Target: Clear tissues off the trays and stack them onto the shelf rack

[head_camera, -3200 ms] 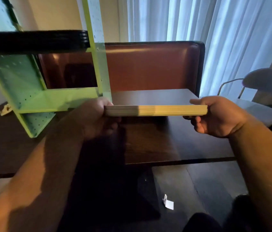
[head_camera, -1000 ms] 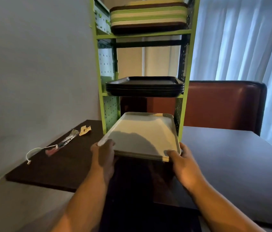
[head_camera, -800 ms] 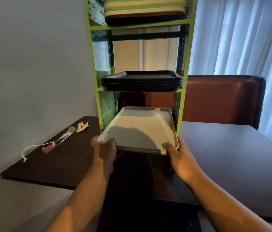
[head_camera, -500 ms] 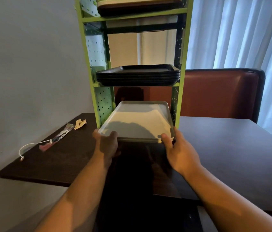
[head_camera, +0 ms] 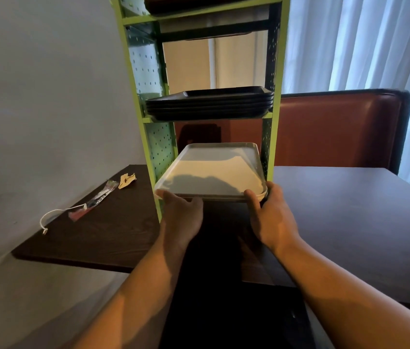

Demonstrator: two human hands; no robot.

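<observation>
A pale beige stack of trays point(head_camera: 214, 172) lies mostly inside the bottom bay of the green shelf rack point(head_camera: 148, 137), its near edge sticking out toward me. My left hand point(head_camera: 182, 215) grips the near left corner and my right hand point(head_camera: 269, 217) grips the near right corner. The top tray looks bare, with no tissue on it. A stack of black trays point(head_camera: 210, 104) fills the middle shelf. More trays point(head_camera: 198, 2) sit on the top shelf, cut off by the frame's upper edge.
The rack stands on a dark table point(head_camera: 350, 210) against a grey wall. On the table's left lie a crumpled tissue scrap point(head_camera: 126, 178), a plastic wrapper point(head_camera: 95, 201) and a white cord point(head_camera: 52, 215). A brown padded seat back point(head_camera: 337, 129) and curtains are behind.
The beige trays have slid deeper into the rack's bottom bay, with both hands following forward. Earlier I held them edge-on in front of the rack.
</observation>
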